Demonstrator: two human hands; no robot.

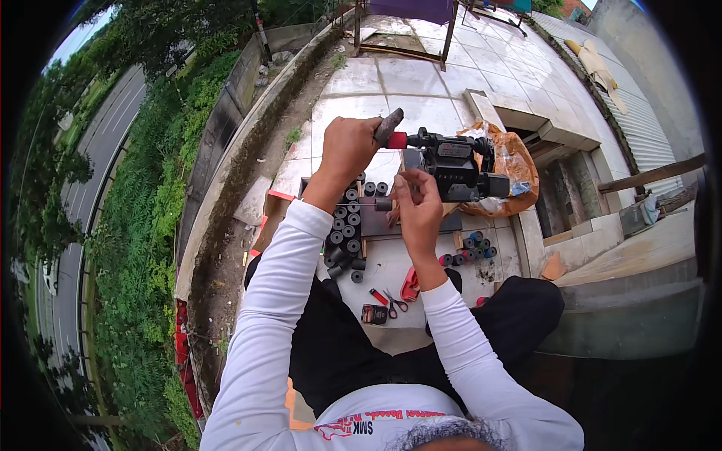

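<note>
A black motorised tool [455, 161] lies across the work spot, with a red cylindrical piece [396, 140] at its left end. Beside that piece, my left hand [352, 150] is closed around a dark grey, worn-looking pad [389, 126], which touches or nearly touches the red piece. My right hand [420, 209] is in front of the tool, thumb and fingers drawn together; what they hold, if anything, is hidden. Just left of these fingers is a black roller [383, 204] on a thin rod. Several black rollers with centre holes [352, 218] are gathered on the left.
Rollers with coloured ends [474, 252] lie at the right. Scissors [394, 302], a small dark box [374, 314] and a red tool [410, 286] are near my legs. A crumpled orange-brown bag [519, 169] sits behind the tool. A low wall [226, 165] edges the left.
</note>
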